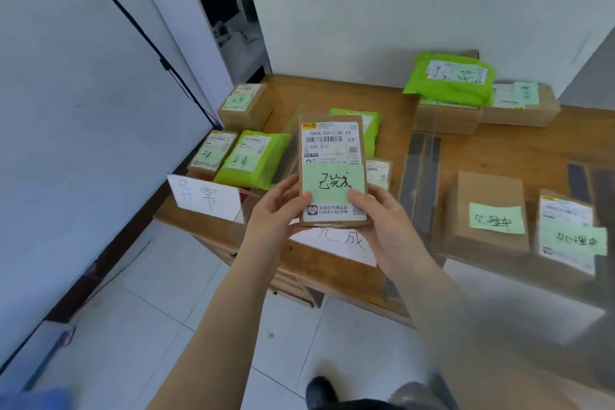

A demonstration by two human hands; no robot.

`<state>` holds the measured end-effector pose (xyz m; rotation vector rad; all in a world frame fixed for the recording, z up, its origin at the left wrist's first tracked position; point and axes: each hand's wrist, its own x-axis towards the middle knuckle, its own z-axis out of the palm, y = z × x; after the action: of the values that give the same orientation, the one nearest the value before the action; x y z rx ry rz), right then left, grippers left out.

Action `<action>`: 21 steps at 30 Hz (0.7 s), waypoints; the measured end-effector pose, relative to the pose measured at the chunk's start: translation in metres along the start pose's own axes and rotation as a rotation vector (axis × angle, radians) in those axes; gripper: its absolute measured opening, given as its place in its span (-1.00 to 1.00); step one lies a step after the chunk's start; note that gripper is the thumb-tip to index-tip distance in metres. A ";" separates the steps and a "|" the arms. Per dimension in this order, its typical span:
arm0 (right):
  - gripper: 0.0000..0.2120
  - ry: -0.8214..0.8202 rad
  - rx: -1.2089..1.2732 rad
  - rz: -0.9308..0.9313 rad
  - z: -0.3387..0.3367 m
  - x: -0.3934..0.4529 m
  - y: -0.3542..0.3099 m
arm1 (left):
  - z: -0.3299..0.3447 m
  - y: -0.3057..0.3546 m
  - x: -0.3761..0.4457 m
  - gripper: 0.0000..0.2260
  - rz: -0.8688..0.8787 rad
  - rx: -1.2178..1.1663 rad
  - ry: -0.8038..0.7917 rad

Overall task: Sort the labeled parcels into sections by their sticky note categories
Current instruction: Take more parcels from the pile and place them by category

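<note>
**While both hands grip it, the brown parcel hangs above the table's near edge**

Fingers of the left hand [278,206] curl round the left edge of the brown parcel [332,170]; the right hand [382,220] pinches its lower right corner, thumb on the label. A green sticky note [332,184] with handwriting covers the label's middle. Beneath lies a white section sign [336,241] on the wooden table [499,150]. Left, a green mailer [253,160] lies behind another sign [204,197]; right, a noted box [489,213].
</note>
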<state>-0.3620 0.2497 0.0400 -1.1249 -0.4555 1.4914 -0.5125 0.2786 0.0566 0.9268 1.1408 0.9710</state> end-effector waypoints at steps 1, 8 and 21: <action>-0.62 0.015 -0.008 -0.007 0.009 0.001 0.005 | -0.010 0.001 0.002 -0.74 -0.001 0.001 -0.013; -0.64 0.125 -0.033 -0.040 0.040 0.010 0.017 | -0.042 0.006 0.028 -0.77 -0.015 -0.025 -0.084; -0.56 0.266 0.001 -0.094 0.017 0.084 -0.013 | 0.000 0.019 0.118 -0.67 -0.030 0.129 -0.164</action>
<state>-0.3594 0.3349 0.0260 -1.2628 -0.3181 1.2388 -0.4982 0.3962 0.0405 1.0704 1.0840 0.7884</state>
